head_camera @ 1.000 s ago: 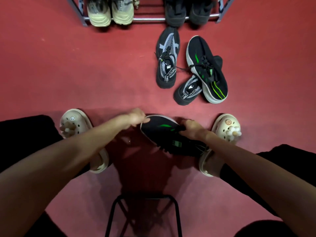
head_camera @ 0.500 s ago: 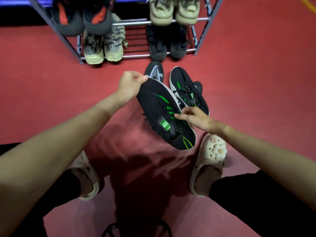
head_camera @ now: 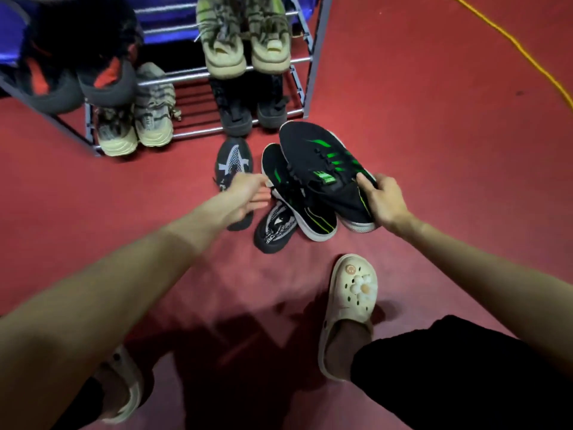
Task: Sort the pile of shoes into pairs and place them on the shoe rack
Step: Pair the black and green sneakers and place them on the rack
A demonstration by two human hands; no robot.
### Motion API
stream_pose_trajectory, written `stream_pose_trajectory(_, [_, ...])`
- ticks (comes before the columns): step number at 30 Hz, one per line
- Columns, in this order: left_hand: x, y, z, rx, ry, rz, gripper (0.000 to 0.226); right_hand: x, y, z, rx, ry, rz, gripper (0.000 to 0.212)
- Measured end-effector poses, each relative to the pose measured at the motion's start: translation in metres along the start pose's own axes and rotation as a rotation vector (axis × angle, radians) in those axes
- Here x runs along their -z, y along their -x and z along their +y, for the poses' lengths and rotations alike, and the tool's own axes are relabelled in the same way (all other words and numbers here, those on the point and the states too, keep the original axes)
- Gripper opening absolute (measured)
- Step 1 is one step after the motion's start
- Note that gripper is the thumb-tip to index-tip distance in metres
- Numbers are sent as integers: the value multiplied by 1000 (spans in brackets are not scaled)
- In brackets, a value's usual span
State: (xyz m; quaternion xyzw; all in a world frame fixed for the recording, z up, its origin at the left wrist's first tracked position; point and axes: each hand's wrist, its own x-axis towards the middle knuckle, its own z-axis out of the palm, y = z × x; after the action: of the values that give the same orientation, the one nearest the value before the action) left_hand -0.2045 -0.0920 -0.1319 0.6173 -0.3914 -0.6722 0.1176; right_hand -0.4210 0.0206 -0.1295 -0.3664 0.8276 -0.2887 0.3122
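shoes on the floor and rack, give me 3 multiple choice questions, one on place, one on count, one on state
1. Where is the green-striped shoe that is off the floor?
A. on the rack's lower shelf
B. in the right hand
C. under the white clog

2. How many shoes lie on the red floor in front of the shoe rack, worn clogs aside?
A. three
B. one
C. five

3. What is the left hand doing?
A. gripping a grey shoe
B. resting on the rack
C. open, holding nothing

Answers:
1 B, the fingers wrap its heel end.
2 A, two black and grey shoes and one green-striped mate lie there.
3 C, its fingers are spread near the mate's laces, closed on nothing.
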Motion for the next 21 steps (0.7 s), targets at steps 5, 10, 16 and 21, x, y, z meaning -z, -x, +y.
stream_pose_trajectory(5, [-45, -5, -56, 149, -259, -144, 49, 2, -13, 17, -90, -2, 91, 40])
stream_pose_trajectory(10, [-80, -15, -78, 323, -149, -239, 77, -1, -16, 25, -127, -10, 102, 40])
stream_pose_trajectory(16, [-108, -21, -95, 195, -87, -94, 25, -8, -12, 32, -157, -42, 115, 40])
stream_pose_trajectory(21, [-100, -24, -94, 151, 44, -16, 19, -11, -4, 33, -192, -58, 125, 38])
